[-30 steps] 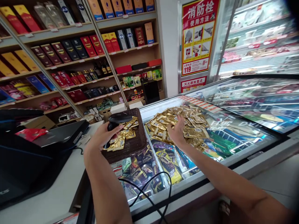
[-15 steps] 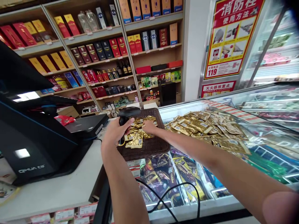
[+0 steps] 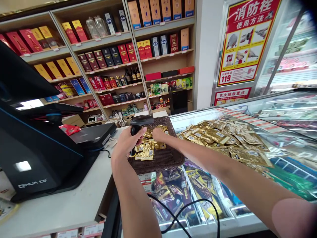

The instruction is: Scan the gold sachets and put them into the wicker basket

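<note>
The left hand (image 3: 125, 141) is wrapped round the handle of the scanner (image 3: 141, 120), thumb across it; the right hand (image 3: 159, 135) is curled over the gold packets (image 3: 148, 150) in the basket (image 3: 170, 160), its fingertips hidden, so I cannot tell how closed it is or whether it has hold of one. The basket sits at the left end of the freezer (image 3: 223, 227); more packets lie in a pile (image 3: 220, 132) to its right.

The foil looks slick, so packets could slide if the right forearm, which reaches across near the pile, brushes it. The scanner and both hands crowd the basket's left half, so they might knock together, and the cord (image 3: 176, 218) looped on the near side could snag a sleeve or elbow.

A second ago the right hand was over the pile; now it is in the basket, while the left keeps the scanner
</note>
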A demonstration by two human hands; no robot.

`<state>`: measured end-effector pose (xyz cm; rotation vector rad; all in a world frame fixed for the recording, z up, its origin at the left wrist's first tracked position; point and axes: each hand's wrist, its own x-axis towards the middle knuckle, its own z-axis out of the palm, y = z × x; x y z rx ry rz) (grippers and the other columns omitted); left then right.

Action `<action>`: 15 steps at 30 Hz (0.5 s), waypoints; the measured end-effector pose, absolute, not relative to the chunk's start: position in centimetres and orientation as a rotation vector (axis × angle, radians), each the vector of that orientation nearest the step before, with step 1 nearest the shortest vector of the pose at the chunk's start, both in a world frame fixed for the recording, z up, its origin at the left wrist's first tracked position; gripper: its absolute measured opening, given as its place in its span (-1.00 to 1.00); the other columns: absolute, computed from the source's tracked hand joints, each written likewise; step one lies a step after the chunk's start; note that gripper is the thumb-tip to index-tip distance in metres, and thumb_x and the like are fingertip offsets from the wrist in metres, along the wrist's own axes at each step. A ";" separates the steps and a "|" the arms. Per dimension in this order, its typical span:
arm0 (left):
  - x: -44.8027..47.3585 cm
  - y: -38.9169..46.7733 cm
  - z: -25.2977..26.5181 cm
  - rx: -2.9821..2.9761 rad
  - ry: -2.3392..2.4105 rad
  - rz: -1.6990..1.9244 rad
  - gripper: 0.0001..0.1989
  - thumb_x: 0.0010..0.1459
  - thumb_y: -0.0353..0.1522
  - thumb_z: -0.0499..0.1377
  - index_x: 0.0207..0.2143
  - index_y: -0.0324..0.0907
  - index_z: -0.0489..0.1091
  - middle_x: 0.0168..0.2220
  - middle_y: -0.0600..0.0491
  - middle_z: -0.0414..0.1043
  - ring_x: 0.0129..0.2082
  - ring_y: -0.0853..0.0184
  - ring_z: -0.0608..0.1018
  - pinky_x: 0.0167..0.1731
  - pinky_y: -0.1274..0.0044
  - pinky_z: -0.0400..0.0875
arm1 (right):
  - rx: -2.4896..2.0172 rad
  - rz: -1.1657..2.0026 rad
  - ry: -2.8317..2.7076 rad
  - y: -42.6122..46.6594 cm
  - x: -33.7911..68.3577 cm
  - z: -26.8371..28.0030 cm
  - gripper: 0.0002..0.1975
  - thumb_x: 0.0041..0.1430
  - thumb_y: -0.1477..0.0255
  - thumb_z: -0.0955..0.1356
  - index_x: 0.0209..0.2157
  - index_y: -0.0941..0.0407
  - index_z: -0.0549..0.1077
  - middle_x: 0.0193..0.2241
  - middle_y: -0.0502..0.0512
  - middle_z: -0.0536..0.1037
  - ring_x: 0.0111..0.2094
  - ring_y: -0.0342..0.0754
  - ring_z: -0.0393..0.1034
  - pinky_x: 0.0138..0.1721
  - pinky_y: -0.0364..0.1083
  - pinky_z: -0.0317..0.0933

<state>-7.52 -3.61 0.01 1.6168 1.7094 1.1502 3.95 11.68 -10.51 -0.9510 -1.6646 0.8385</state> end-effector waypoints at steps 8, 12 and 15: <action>-6.1 -3.3 0.5 1.705 1.737 1.033 -0.50 -0.06 0.11 0.26 -0.43 -0.12 0.29 -0.55 0.11 0.40 -0.56 0.35 0.42 -0.51 0.52 0.23 | -1.211 0.373 -1.596 6.2 17.0 -12.4 -0.56 0.07 0.36 0.40 -0.75 0.04 0.15 -0.71 -0.02 0.26 -0.52 -0.04 0.27 -0.37 -0.06 0.11; -4.1 -3.3 1.0 1.760 1.706 1.013 -0.51 -0.05 0.09 0.26 -0.48 -0.12 0.26 -0.61 0.16 0.31 -0.60 0.37 0.36 -0.53 0.53 0.17 | -1.215 0.378 -1.351 2.7 21.2 -13.9 -0.80 -0.12 0.43 0.47 -0.44 0.09 0.37 -0.20 0.15 0.46 -0.49 -0.11 0.32 -0.33 -0.04 0.25; -3.2 -3.2 1.2 1.751 1.678 1.028 -0.50 -0.09 0.09 0.29 -0.43 -0.12 0.29 -0.57 0.15 0.35 -0.57 0.36 0.39 -0.53 0.54 0.19 | -1.232 0.703 -1.213 1.2 22.5 -14.9 -0.61 -0.23 0.35 0.54 -0.30 0.12 0.45 -0.14 0.20 0.47 -0.46 -0.06 0.39 -0.37 0.00 0.31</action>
